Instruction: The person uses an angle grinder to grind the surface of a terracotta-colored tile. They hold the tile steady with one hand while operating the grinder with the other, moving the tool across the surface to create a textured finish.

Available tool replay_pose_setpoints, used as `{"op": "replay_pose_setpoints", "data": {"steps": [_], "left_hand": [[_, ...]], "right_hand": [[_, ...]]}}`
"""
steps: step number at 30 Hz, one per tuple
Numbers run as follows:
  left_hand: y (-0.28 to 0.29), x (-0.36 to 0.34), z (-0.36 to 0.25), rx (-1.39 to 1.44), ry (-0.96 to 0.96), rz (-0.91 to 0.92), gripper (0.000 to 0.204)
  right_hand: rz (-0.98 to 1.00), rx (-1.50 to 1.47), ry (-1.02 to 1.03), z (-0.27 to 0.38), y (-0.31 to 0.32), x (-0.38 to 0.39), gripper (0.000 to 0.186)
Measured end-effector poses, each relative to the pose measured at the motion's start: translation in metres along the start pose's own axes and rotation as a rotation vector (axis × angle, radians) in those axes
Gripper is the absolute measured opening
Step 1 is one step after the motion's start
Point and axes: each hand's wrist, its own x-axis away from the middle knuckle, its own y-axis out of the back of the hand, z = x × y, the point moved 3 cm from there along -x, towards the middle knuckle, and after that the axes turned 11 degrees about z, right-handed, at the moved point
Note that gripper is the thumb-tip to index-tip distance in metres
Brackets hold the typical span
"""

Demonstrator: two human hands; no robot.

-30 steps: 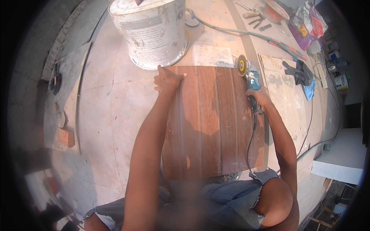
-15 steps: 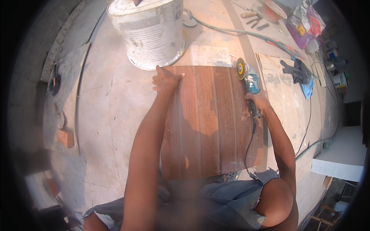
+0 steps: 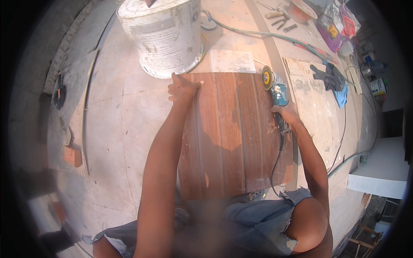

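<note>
At the wood panel's (image 3: 228, 112) far corners: left hand (image 3: 185, 89) on one, angle grinder (image 3: 279, 95) by the other.

Panel lies before the knees, just short of the white bucket (image 3: 162, 41). Left thumb rests on the face, spread from fingers past the left edge; whether they pinch the underside, cannot tell. Right hand (image 3: 287, 114) wraps the grinder body, disc (image 3: 266, 78) near the far right corner; contact unclear. Good practice, as I judge it: lean weight through the left palm so boards don't chatter, hold a light, even disc angle, guide the cord (image 3: 278, 158) clear; a second hand would steady the tool better.
</note>
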Motion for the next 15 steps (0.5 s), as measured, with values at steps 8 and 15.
{"op": "replay_pose_setpoints", "data": {"steps": [8, 15], "left_hand": [[0.002, 0.003, 0.001, 0.009, 0.001, -0.006, 0.133], [-0.002, 0.000, -0.001, 0.005, -0.003, -0.013, 0.132]], "right_hand": [[-0.088, 0.016, 0.024, 0.012, -0.005, 0.020, 0.052], [-0.034, 0.006, -0.005, 0.004, -0.003, 0.018, 0.056]]}}
